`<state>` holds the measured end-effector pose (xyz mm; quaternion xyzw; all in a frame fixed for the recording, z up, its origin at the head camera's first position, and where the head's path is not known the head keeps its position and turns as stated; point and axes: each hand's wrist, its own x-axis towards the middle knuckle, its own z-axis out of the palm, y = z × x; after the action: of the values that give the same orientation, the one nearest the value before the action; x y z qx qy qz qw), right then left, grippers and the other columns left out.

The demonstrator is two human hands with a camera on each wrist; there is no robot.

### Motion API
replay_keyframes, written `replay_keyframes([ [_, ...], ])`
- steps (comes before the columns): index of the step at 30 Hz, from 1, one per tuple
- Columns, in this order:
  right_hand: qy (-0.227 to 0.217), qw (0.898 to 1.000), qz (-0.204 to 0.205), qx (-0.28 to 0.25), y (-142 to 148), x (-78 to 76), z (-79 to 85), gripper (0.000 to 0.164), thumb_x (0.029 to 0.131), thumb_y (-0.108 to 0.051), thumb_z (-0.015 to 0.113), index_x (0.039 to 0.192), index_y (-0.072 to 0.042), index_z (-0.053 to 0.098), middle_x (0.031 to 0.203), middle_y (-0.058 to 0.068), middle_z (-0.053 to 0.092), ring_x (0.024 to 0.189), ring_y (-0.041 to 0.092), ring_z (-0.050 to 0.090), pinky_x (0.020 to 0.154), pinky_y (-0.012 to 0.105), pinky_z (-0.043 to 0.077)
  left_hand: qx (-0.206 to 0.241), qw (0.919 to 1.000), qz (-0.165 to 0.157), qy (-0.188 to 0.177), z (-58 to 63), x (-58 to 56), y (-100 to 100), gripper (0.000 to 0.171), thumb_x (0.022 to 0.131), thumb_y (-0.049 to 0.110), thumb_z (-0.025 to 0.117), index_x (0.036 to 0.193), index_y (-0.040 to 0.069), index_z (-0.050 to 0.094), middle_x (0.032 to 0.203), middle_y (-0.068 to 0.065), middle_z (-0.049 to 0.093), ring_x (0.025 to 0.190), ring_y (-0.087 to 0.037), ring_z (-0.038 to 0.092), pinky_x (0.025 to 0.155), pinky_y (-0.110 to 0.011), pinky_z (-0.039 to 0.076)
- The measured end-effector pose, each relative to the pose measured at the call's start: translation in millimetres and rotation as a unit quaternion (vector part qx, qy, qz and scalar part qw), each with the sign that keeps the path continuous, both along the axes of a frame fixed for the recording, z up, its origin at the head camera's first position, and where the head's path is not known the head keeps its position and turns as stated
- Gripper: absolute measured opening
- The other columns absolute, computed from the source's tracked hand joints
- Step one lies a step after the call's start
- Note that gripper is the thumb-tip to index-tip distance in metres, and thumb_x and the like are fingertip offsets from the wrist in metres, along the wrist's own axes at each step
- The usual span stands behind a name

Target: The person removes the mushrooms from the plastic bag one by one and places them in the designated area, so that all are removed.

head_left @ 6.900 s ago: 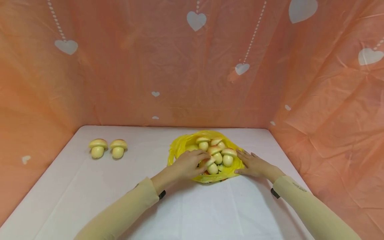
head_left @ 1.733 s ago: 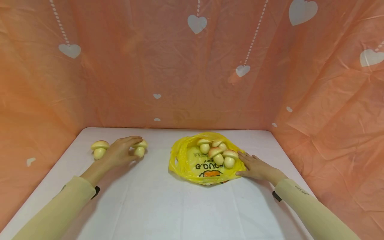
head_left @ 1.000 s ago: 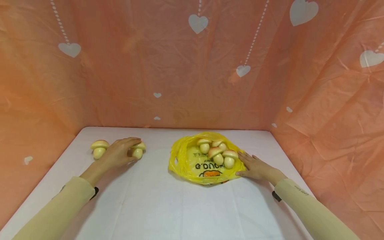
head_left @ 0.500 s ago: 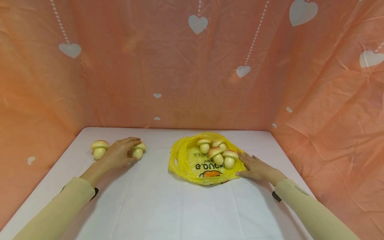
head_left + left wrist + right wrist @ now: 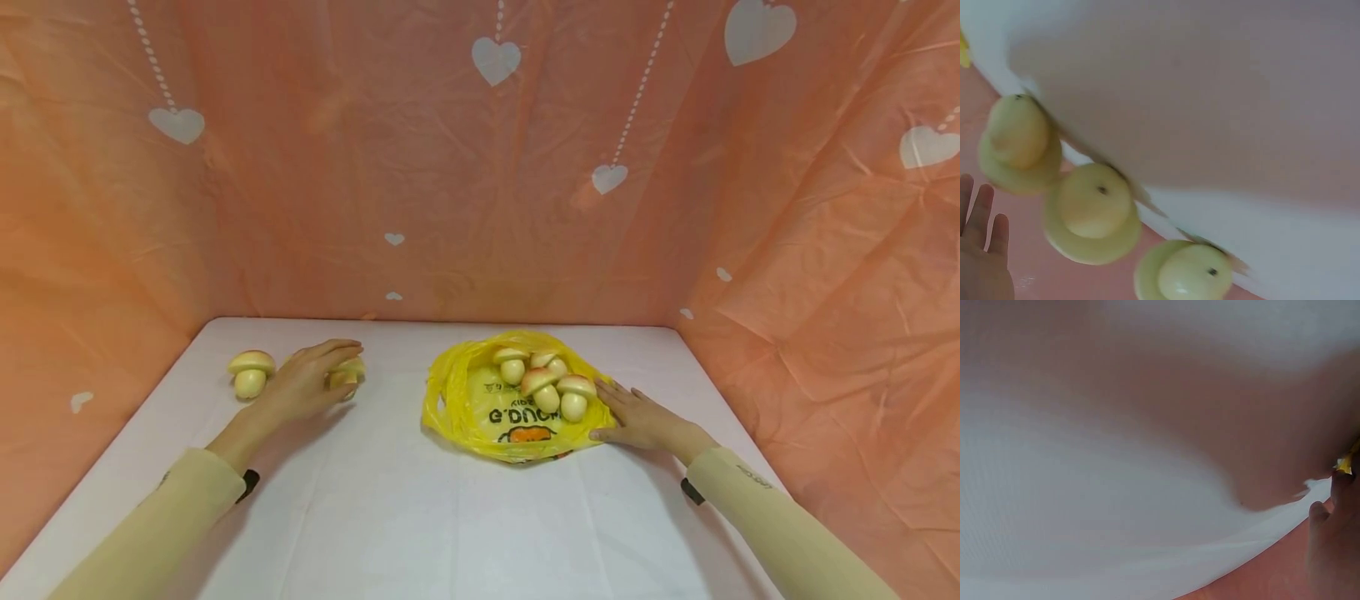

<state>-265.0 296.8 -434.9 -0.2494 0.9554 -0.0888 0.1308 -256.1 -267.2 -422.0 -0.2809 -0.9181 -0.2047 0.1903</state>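
Observation:
My left hand [image 5: 307, 385], fingers extended, hovers at the nearest of three pale mushrooms with brownish caps. That right-hand mushroom [image 5: 347, 377] is partly covered by the fingers in the head view. The middle mushroom lies mostly behind the hand there, but the left wrist view shows it whole [image 5: 1091, 206]. At the row's left end stands another mushroom [image 5: 251, 375]. In the left wrist view the spread fingers [image 5: 979, 215] are apart from all three. My right hand [image 5: 648, 421] rests flat with its fingertips on the right rim of a yellow plastic bag [image 5: 450, 408]. Inside the bag lie several mushrooms [image 5: 542, 390].
A white-covered table [image 5: 375, 517] carries everything. Orange cloth [image 5: 435, 192] with white hearts rises along its back and both sides. Between the mushroom row and the bag is a stretch of white tabletop.
Earlier my left hand gripped a mushroom in the bag; that mushroom now stands at the row's right end. The fingers have just straightened off it. My right hand stays on the bag.

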Motion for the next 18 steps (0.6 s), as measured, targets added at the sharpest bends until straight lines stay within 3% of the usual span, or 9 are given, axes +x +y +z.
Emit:
replay_keyframes([
  [3, 0.001, 1.0, 0.001, -0.003, 0, 0.0, 0.2, 0.098, 0.099, -0.06, 0.06, 0.161, 0.006, 0.025, 0.169, 0.026, 0.019, 0.154, 0.052, 0.016, 0.123, 0.067, 0.012, 0.023, 0.9995, 0.0, 0.02, 2.0, 0.0, 9, 0.053, 0.087, 0.008, 0.081, 0.136, 0.003, 0.065, 0.138, -0.015, 0.064, 0.121, -0.043, 0.063, 0.098, -0.063, 0.049],
  [9, -0.001, 1.0, -0.002, -0.004, 1, 0.4, -0.3, 0.1, 0.098, -0.063, 0.06, 0.162, 0.005, 0.024, 0.169, 0.026, 0.019, 0.154, 0.052, 0.015, 0.123, 0.068, 0.012, 0.066, 0.9977, 0.001, 0.013, 5.5, -0.7, 32, 0.048, 0.093, 0.009, 0.077, 0.139, 0.006, 0.064, 0.14, -0.015, 0.063, 0.123, -0.044, 0.061, 0.101, -0.063, 0.048],
  [18, -0.009, 1.0, -0.008, -0.003, 1, 0.9, 1.9, 0.101, 0.097, -0.064, 0.059, 0.163, 0.004, 0.022, 0.17, 0.025, 0.017, 0.154, 0.052, 0.014, 0.124, 0.067, 0.01, 0.121, 0.9918, -0.033, 0.023, 3.0, -5.4, 65, 0.045, 0.092, 0.006, 0.077, 0.134, 0.002, 0.065, 0.134, -0.017, 0.065, 0.119, -0.039, 0.064, 0.1, -0.056, 0.052],
])
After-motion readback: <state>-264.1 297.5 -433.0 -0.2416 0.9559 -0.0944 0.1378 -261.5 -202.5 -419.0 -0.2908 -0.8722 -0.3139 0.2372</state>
